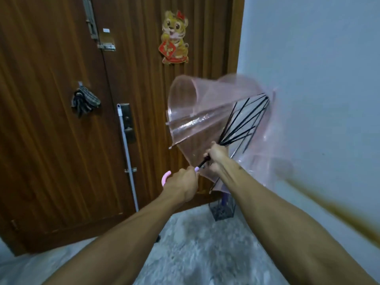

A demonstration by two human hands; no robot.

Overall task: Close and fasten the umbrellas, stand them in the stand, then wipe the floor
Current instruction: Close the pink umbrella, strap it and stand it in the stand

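Half-folded clear pink umbrella (205, 120)

1. Tiger sticker (175, 37) on the wooden door (51, 99): it holds a red diamond plaque (167, 49) with a gold character, too blurred to read.
2. Small white label (106, 30) on the door near the metal latch (107, 46): no legible print.
3. No other text, brand, number or sign readable anywhere.
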